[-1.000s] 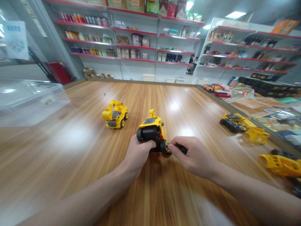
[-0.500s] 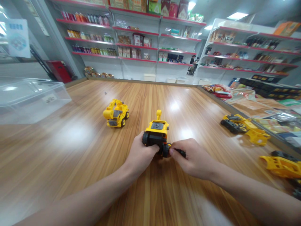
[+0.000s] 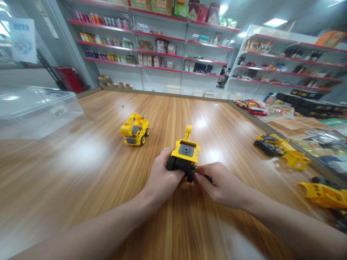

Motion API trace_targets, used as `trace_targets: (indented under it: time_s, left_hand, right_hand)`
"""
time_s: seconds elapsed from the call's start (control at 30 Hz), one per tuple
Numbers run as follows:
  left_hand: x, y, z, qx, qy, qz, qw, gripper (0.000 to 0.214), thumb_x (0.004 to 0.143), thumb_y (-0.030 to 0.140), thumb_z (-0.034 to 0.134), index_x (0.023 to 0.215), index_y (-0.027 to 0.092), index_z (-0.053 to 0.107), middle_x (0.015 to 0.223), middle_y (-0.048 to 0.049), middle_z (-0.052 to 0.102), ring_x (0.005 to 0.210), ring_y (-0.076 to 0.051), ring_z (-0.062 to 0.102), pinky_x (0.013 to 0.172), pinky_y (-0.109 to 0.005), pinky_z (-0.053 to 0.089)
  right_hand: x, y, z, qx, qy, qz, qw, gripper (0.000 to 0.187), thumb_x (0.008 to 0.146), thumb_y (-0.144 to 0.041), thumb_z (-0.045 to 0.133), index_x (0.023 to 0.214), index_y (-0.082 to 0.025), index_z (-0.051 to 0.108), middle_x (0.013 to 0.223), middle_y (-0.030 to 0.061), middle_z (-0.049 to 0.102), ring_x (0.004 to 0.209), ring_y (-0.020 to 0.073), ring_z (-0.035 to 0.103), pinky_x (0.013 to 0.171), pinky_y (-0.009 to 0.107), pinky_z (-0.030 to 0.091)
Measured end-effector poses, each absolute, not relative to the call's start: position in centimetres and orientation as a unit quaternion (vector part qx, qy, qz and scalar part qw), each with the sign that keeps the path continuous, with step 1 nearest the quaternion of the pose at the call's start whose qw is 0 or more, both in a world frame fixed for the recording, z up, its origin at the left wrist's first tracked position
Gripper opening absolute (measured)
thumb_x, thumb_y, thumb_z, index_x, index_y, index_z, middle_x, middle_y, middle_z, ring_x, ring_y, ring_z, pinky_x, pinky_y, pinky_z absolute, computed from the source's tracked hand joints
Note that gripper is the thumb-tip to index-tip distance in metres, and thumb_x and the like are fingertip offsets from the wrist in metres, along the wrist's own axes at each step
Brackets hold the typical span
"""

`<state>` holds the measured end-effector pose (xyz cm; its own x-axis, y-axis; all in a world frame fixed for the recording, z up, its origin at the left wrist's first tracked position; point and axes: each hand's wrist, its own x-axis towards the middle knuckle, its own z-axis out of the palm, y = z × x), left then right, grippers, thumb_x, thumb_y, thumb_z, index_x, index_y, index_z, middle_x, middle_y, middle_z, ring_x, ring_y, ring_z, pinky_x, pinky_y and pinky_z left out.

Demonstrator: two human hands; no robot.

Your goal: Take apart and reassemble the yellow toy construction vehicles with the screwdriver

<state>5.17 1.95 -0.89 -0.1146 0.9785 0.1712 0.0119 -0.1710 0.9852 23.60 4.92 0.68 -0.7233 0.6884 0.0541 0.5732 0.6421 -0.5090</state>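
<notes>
My left hand is wrapped around a yellow and black toy truck, gripping its dark underside and wheels just above the table. The truck's grey panel with a cross-shaped slot faces me, and a yellow arm sticks up beyond it. At the truck's right wheel, my right hand pinches a small black tool that looks like a screwdriver; its tip is hidden at the wheel. Farther left, a yellow toy excavator truck stands on its wheels, apart from both hands.
Yellow and black toy vehicles lie at the right, one farther back and one nearer. A clear plastic bin sits at the left of the wooden table. Packaged goods lie beyond the right edge; stocked shelves stand behind.
The toy truck has tilted and shifted slightly right in my left hand, showing more of its grey panel. My right hand stays at the wheel with the small tool.
</notes>
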Motion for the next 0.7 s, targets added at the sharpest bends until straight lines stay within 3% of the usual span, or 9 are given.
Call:
trace_targets:
  time_s: [0.33,0.7]
  left_hand:
    - [5.17,1.92,-0.75,0.498,0.486,0.583,0.42,0.036,0.065,0.005,0.061,0.099,0.015,0.061,0.089,-0.0038,0.067,0.083,-0.021,0.064,0.075,-0.032,0.052]
    - [5.22,2.07,-0.98,0.467,0.493,0.598,0.426,0.025,0.066,0.006,0.059,0.088,0.016,0.061,0.078,-0.0004,0.065,0.079,-0.02,0.064,0.074,-0.031,0.051]
  right_hand:
    - [23.67,5.07,0.58,-0.331,-0.917,0.153,0.159,0.027,0.096,-0.022,0.042,0.08,-0.016,0.064,0.071,0.0034,0.066,0.063,0.013,0.058,0.059,0.025,0.036]
    - [23.77,4.74,0.66,-0.33,-0.928,0.069,0.154,0.024,0.095,-0.023,0.043,0.084,-0.015,0.064,0.079,0.0079,0.067,0.073,0.0178,0.06,0.066,0.029,0.038]
